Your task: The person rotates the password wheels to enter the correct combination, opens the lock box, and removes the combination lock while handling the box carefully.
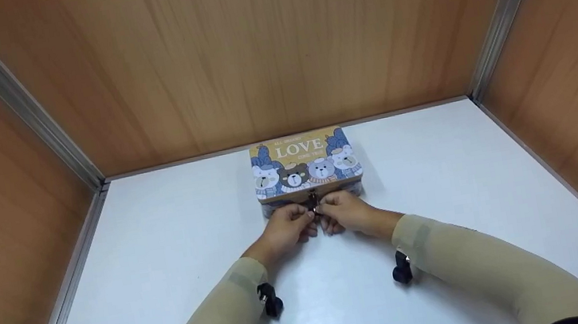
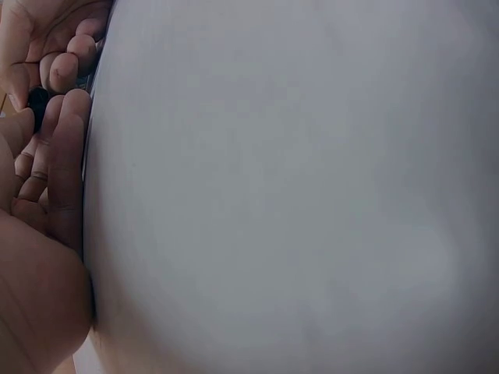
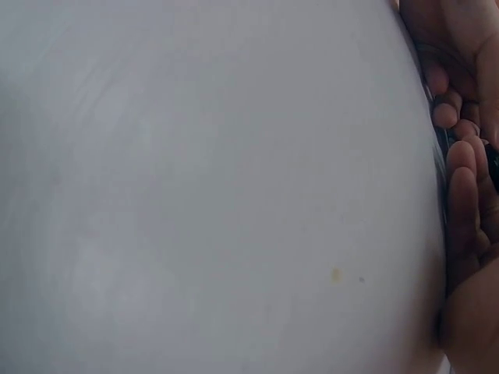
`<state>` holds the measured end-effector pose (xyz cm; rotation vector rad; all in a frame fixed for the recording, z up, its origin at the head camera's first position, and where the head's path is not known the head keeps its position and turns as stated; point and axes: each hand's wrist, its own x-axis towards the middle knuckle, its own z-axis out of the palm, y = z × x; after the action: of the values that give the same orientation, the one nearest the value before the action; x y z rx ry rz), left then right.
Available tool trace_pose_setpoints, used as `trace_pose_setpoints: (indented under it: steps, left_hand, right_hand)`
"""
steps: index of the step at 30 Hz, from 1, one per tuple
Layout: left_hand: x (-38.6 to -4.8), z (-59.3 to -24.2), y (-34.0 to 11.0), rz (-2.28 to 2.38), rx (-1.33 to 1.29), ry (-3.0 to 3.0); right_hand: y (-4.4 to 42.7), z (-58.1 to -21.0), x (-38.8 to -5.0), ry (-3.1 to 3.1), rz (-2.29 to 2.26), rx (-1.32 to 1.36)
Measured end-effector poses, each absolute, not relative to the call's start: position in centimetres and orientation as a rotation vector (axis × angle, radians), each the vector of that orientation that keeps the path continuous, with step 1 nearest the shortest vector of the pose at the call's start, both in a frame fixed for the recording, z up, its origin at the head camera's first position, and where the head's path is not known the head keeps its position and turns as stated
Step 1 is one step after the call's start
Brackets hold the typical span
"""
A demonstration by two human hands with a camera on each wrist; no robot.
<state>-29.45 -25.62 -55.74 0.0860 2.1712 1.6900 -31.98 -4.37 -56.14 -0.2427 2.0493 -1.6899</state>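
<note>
A closed tin box [image 1: 305, 162] with cartoon bears and the word LOVE on its lid stands against the back wall. At its front a dark metal clasp [image 1: 313, 198] hangs between both hands. My left hand [image 1: 289, 226] and right hand [image 1: 348, 210] meet there, thumbs and index fingers pinching a small black piece [image 2: 37, 105] at the clasp. Its exact kind is hidden by the fingers. In the right wrist view, the same black piece [image 3: 493, 165] shows at the edge, between the fingertips. The other fingers of both hands are curled beneath.
The box stands on a white table [image 1: 171, 221]. A wood-grain back wall [image 1: 270, 43] rises behind it, with panels at left and right set in metal edge strips [image 1: 30, 104]. Small black wrist cameras [image 1: 270, 301] hang below both sleeves.
</note>
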Motion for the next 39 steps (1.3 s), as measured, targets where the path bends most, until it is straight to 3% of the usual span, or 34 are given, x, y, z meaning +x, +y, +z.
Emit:
trace_pose_setpoints:
  steps: [39]
  left_hand:
    - [-29.46, -55.96, -25.60, 1.742, 0.095, 2.136]
  right_hand:
    - [-4.48, -56.24, -32.01, 2.068, -1.697, -0.243]
